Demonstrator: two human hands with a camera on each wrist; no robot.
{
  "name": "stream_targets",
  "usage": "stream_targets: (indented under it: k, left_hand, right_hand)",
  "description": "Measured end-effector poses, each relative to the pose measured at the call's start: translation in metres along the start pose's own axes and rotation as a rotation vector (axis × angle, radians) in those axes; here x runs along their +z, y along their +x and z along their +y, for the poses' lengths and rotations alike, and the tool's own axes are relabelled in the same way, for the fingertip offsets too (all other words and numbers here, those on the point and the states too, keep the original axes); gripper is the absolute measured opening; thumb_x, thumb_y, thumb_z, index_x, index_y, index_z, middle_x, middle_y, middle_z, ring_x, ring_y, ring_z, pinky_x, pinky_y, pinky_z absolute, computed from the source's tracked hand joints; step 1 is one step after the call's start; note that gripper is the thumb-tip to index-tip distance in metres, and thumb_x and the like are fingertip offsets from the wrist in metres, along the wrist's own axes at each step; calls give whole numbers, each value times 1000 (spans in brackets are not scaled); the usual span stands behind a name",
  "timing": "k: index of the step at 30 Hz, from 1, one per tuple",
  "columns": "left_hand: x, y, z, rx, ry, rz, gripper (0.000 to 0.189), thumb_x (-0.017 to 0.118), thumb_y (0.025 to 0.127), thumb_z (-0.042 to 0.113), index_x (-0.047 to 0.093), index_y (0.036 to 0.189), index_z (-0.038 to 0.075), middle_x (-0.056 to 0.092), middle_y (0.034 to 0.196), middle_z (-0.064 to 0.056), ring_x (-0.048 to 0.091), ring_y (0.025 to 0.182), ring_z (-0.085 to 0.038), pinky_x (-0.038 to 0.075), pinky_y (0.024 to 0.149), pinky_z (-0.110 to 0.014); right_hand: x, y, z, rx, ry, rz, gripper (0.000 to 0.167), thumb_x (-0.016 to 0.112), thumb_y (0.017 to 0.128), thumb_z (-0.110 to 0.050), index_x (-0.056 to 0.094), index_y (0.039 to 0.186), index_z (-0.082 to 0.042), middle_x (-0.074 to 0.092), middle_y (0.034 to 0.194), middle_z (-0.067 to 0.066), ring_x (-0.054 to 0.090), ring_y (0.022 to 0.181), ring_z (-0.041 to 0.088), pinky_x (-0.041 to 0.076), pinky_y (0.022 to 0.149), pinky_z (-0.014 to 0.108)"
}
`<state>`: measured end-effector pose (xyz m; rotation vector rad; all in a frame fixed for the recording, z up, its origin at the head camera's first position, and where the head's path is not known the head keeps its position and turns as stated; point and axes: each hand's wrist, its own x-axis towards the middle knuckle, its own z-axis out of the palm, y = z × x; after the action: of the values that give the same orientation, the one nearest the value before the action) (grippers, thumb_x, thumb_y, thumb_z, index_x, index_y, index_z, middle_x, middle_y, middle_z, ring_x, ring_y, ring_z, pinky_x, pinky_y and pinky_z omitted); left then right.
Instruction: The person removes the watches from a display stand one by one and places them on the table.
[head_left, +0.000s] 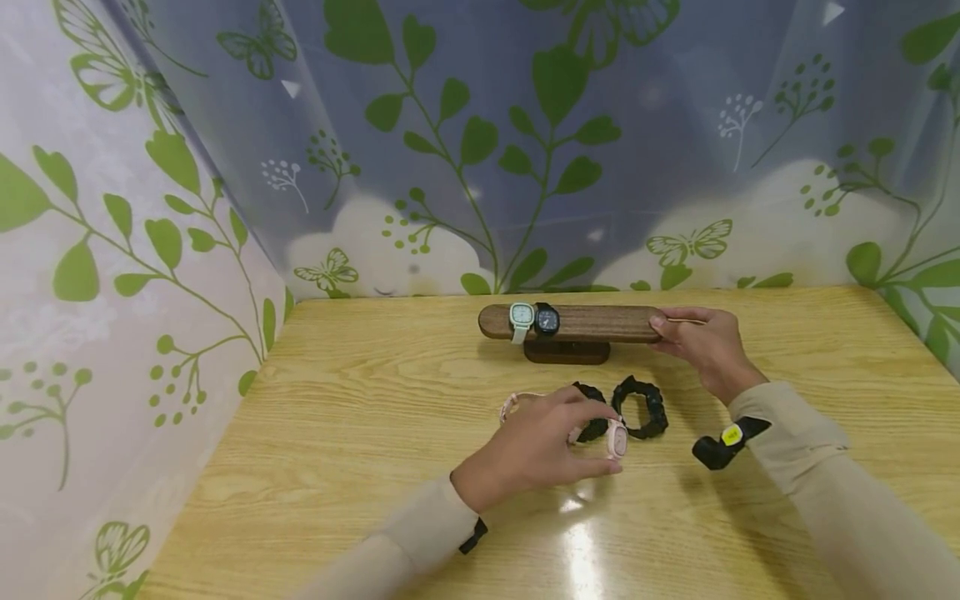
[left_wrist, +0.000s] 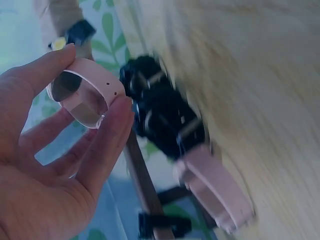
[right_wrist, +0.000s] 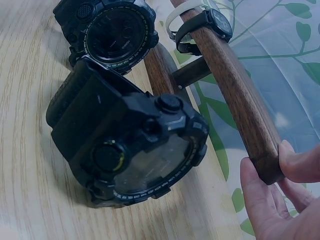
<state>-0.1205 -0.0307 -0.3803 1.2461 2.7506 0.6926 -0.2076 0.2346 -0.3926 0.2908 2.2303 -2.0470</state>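
Observation:
My left hand (head_left: 528, 446) pinches a pink watch (head_left: 617, 440) between thumb and fingers, just above the table. In the left wrist view its closed pink strap (left_wrist: 100, 80) forms a loop. My right hand (head_left: 708, 348) grips the right end of a wooden watch stand (head_left: 607, 323) between thumb and fingers. A mint-green watch (head_left: 521, 315) and a slim black watch (head_left: 547, 318) hang side by side near the bar's left end. Two chunky black watches lie on the table; the right one (head_left: 651, 408) is uncovered, the left one (right_wrist: 117, 35) partly behind my left hand in the head view.
Another pink watch (left_wrist: 215, 187) lies beside the black watches, mostly hidden by my left hand in the head view. The wooden table (head_left: 337, 417) meets a leaf-patterned curtain (head_left: 465, 167) at the back and left. Both wrists wear dark straps.

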Motion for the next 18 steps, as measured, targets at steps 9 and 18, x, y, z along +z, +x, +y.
stream_targets:
  k: [9,18]
  left_hand:
    - [21,18,24,-12,84,-128,56,71,89,59,67,134,26,65,129,6,63,106,-7,55,85,-26]
    - [38,28,32,-41,117,-163,54,75,86,58,71,128,24,67,112,9,53,82,2,41,60,-15]
  right_hand:
    - [-2,-1,1,5,11,-9,57,65,101,-18,44,147,8,53,124,8,70,88,4,54,98,37]
    - [-2,0,2,-8,12,-11,56,66,101,-17,45,146,8,52,125,8,69,89,4,54,99,37]
